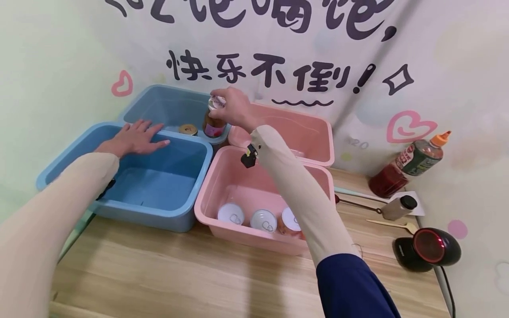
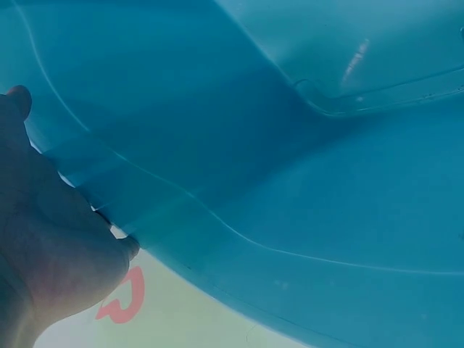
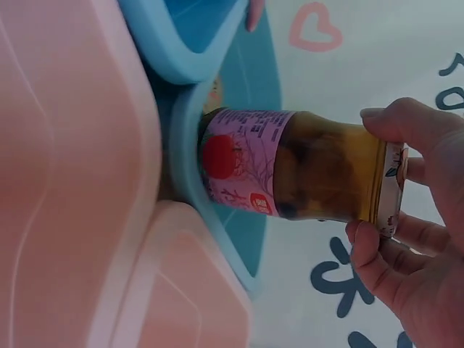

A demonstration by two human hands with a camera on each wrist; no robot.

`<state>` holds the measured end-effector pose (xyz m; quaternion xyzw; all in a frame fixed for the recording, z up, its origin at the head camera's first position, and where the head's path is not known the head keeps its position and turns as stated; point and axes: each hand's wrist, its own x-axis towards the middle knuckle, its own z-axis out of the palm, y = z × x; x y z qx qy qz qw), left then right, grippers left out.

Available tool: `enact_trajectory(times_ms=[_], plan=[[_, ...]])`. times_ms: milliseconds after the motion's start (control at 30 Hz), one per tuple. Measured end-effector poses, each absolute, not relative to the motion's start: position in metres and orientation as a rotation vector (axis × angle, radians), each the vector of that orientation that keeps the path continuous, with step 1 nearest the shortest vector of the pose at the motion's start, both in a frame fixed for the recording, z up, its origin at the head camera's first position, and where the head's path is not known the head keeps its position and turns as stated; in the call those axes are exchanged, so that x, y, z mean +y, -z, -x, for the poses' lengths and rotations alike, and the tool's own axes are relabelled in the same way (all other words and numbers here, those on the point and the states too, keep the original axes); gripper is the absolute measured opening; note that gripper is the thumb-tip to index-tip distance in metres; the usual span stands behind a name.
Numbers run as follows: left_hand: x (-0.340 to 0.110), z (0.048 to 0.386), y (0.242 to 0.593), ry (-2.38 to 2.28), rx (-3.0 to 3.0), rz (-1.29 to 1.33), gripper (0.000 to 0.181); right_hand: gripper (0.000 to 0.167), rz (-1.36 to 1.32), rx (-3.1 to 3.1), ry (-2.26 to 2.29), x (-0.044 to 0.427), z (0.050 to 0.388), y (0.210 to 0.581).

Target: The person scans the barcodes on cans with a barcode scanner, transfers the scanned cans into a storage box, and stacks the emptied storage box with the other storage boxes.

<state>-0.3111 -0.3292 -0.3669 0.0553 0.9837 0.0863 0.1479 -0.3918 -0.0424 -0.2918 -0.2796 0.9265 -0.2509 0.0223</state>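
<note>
My right hand (image 1: pixel 236 108) grips a glass jar (image 1: pixel 214 125) by its lid, with the fingers and thumb around the lid. In the right wrist view the jar (image 3: pixel 315 167) has brownish contents and a purple label with a red round picture. It is at the right end of the back blue bin (image 1: pixel 167 95); whether its base touches anything is hidden. Near it in that bin is a gold round lid (image 1: pixel 188 129). My left hand (image 1: pixel 135 138) rests on the back rim of the front blue bin (image 1: pixel 171 213), fingers spread and straight.
A front pink bin (image 1: pixel 254 240) holds several cans with pull-ring lids along its near wall. Behind it stands another pink bin (image 1: pixel 302 132). To the right are a sauce bottle (image 1: pixel 409 163), a small shaker (image 1: pixel 399 207), long utensils and a black scanner-like device (image 1: pixel 427 249).
</note>
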Motion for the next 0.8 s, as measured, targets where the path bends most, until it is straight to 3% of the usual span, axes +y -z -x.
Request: enact_trajectory(times_ms=[333, 800], plan=[[-0.329, 0.310, 0.365, -0.248, 2.833, -0.157, 0.086, 0.047, 0.950, 2.858, 0.743, -0.054, 0.397, 0.327], [-0.327, 0.311, 0.369, -0.234, 2.838, -0.143, 0.087, 0.056, 0.834, 2.790, 0.743, -0.062, 0.405, 0.357]])
